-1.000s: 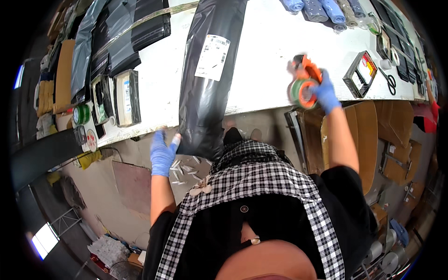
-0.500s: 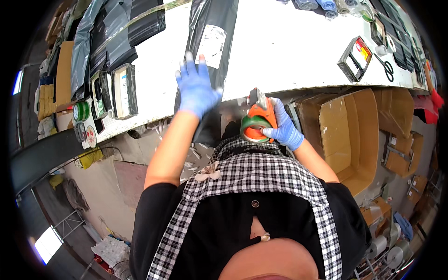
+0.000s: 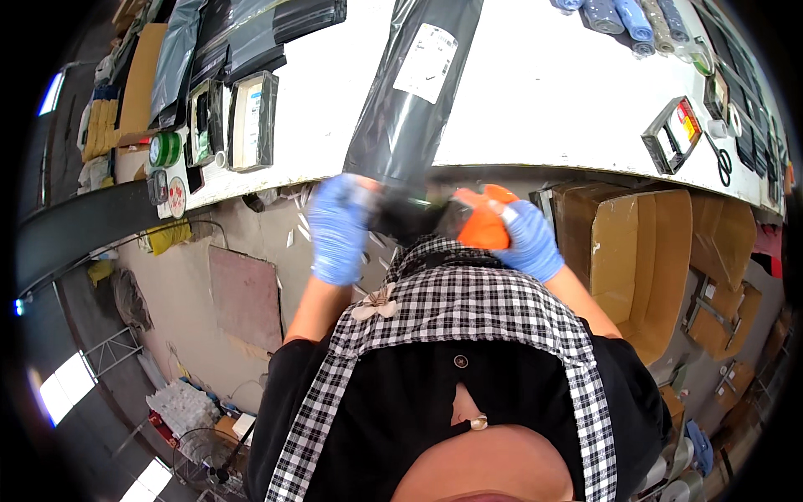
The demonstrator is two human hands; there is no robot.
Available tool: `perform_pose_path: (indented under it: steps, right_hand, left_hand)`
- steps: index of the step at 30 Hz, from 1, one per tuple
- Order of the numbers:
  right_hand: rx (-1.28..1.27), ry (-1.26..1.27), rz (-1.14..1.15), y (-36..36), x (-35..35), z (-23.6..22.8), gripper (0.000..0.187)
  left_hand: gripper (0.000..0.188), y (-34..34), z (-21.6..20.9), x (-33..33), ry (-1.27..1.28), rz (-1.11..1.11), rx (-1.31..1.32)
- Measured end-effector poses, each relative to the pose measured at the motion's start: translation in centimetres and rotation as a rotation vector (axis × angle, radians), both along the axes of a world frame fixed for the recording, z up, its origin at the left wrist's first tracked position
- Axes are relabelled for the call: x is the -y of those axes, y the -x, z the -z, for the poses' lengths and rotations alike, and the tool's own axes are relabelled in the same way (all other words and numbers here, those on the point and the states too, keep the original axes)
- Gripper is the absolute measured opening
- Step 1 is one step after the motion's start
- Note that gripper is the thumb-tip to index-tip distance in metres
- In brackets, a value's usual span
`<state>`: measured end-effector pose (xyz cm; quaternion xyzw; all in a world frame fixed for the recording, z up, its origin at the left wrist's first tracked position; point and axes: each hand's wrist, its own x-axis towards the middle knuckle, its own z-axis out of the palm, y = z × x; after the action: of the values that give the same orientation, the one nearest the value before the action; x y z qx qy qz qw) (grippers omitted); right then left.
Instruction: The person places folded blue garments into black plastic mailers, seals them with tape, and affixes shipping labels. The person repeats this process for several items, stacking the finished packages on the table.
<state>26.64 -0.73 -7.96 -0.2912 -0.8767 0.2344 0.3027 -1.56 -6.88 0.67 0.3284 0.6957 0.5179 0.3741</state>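
A long package in glossy black plastic overhangs the white worktop's near edge. At that end, the blue-gloved left hand blurs, its grip impossible to tell; the blue-gloved right hand clasps an orange tape dispenser.

- package on table, near end past edge, between left hand and right hand;
- tape dispenser in right hand;
- left of package: bags; left tray nearer edge;
- right: rolls at back; right tray, scissors just right;
- carton beside table edge, right
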Motion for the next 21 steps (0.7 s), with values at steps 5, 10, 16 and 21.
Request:
perform_pose_path:
  steps: [5,10,16,21]
  right_hand:
    - [0.243,0.223,0.052,-2.1,0.2,6.7,0.065]
    - [0.253,0.327,0.024,2.6,0.5,9.5,0.064]
    - [0.298,0.37,-0.015,3.3,-0.3,11.9,0.067]
    - [0.025,0.372,-0.049,3.7,-0.1,10.5,0.072]
  left_hand:
    - [0.014,6.4,5.9,-0.3,0.334,0.088,-0.712]
    - [0.077,4.0,3.4,-1.3,0.222,-0.084,-1.504]
    - [0.102,-1.1,5.2,1.2,0.444,0.247,-0.862]
    - [0.081,3.7,6.8,1.1,0.294,0.318,0.089]
